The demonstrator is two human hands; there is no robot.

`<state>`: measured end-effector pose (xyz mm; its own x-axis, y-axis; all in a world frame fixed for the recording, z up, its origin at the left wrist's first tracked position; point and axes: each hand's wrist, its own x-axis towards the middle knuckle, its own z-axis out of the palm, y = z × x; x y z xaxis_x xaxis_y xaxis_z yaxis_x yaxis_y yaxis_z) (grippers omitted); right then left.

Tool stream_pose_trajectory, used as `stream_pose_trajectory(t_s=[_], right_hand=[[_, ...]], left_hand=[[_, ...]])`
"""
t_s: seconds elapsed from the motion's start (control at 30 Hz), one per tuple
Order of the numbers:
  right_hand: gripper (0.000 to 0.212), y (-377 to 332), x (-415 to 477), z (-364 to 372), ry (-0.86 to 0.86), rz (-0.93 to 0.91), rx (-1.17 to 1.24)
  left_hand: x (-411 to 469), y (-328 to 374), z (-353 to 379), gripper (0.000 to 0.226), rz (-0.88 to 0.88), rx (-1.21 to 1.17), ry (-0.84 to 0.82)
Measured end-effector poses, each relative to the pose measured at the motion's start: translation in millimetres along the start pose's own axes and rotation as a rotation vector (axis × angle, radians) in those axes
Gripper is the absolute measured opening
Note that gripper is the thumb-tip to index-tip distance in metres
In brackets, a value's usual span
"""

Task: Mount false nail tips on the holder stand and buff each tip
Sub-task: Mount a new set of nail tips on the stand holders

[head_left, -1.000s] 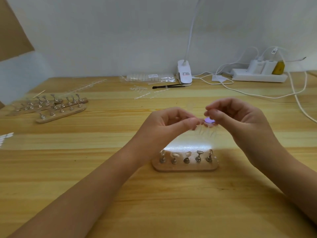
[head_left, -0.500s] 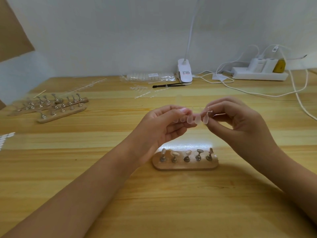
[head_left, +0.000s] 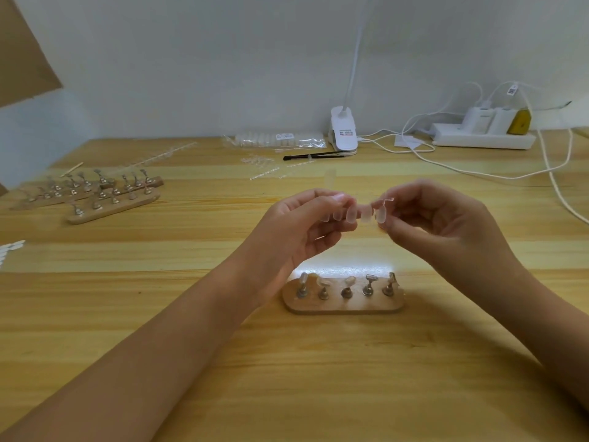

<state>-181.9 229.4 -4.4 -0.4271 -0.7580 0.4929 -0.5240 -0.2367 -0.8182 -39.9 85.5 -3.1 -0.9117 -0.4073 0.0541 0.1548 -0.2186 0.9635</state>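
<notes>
A clear strip of false nail tips (head_left: pixel 358 214) hangs in the air between my two hands, above the table's middle. My left hand (head_left: pixel 302 228) pinches its left end with fingertips and thumb. My right hand (head_left: pixel 436 224) pinches the rightmost tip of the strip. Below them on the table stands a small wooden holder stand (head_left: pixel 344 306) with a row of metal pegs. The three left pegs carry clear tips; the two right pegs look bare.
Spare wooden holder stands (head_left: pixel 111 204) lie at the far left. Bags and strips of nail tips (head_left: pixel 280 141), a black brush (head_left: pixel 314 155) and a white clip lamp (head_left: pixel 344 130) sit at the back. A power strip (head_left: pixel 484 138) with cables runs down the right side.
Both hands lifted slightly and spread apart, so the strip of tips now shows between them. The purple glow seen at the fingertips one second ago is gone.
</notes>
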Motion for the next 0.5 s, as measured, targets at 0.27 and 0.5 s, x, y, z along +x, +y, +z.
stream_pose_trajectory(t_s=[0.27,0.5], right_hand=[[0.023,-3.8,-5.9,-14.2,-0.414,-0.223,-0.486],[0.007,-1.6,-5.2,-19.0,-0.462,-0.252,-0.527]], left_hand=[[4.9,2.8,-7.9,0.029,0.016,-0.054,0.155],[4.7,-0.3,-6.9,0.027,0.010,-0.002,0.126]])
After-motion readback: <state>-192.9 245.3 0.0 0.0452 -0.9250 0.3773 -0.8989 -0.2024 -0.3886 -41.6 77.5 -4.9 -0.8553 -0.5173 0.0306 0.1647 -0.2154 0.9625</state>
